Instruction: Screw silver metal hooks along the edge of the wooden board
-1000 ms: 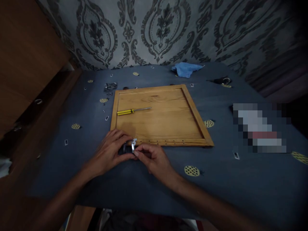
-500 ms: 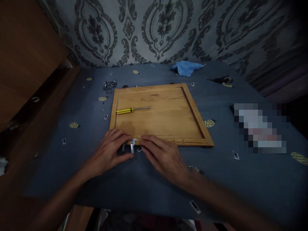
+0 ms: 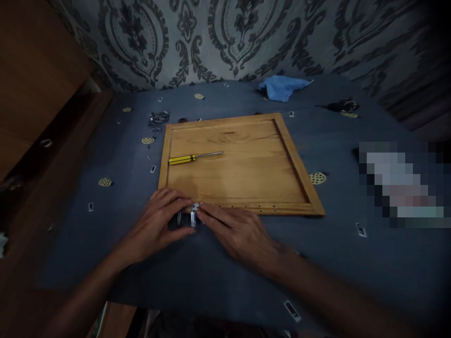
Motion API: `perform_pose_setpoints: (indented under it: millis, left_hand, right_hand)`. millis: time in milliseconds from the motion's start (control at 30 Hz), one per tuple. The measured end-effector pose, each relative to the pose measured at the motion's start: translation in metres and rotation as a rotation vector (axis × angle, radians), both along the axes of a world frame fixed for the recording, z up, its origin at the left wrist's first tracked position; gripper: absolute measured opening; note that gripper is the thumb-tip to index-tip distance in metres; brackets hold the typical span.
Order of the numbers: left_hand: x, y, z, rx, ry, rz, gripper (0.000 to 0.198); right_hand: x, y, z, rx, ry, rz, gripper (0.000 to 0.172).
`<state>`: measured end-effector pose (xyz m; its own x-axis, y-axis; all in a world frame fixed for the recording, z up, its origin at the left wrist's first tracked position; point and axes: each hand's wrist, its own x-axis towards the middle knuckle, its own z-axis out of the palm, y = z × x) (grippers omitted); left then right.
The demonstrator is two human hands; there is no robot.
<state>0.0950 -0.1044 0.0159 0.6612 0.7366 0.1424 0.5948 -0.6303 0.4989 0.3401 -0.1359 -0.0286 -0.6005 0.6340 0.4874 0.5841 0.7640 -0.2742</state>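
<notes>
A small shiny metal fitting (image 3: pixel 193 217) sits against the near edge of a framed wooden panel (image 3: pixel 246 162), towards its left corner; its exact kind is hard to make out in the dim light. My left hand (image 3: pixel 157 220) grips it from the left, fingers above and thumb below. From the right, my right hand (image 3: pixel 239 230) reaches in with its fingertips closed together at the fitting's right side; anything between them is hidden. Small dark holes show along the panel's near rail. A yellow-and-black screwdriver (image 3: pixel 186 159) lies on the panel, its shaft pointing right.
A cluster of small metal parts (image 3: pixel 158 118) lies beyond the panel's left corner. At the back is a blue cloth (image 3: pixel 283 88), with a dark object (image 3: pixel 340 106) to its right. A blurred-out item (image 3: pixel 401 180) lies far right. Wooden furniture (image 3: pixel 45 117) borders the left side.
My right hand's fingertips have moved left to meet the metal fitting. My left hand keeps its grip. The view has shifted slightly.
</notes>
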Motion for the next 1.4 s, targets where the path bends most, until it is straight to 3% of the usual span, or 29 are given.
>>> perform_pose_setpoints:
  millis: [467,667,800,1400]
  left_hand:
    - [-0.001,-0.002,0.002,-0.047,0.014,0.027,0.04]
    - [-0.006,-0.002,0.005,-0.192,-0.063,0.122,0.051]
    - [-0.009,-0.002,0.008,-0.241,-0.09,0.115,0.049]
    - [0.001,-0.006,-0.001,-0.004,0.026,0.036,0.054]
  right_hand:
    - [-0.002,-0.001,0.003,0.025,-0.068,0.017,0.034]
    - [-0.002,-0.002,0.004,0.05,-0.099,0.0,0.036]
    - [-0.002,-0.003,0.006,0.086,-0.114,-0.016,0.036]
    - [-0.003,0.0,0.005,0.113,-0.083,0.016,0.03]
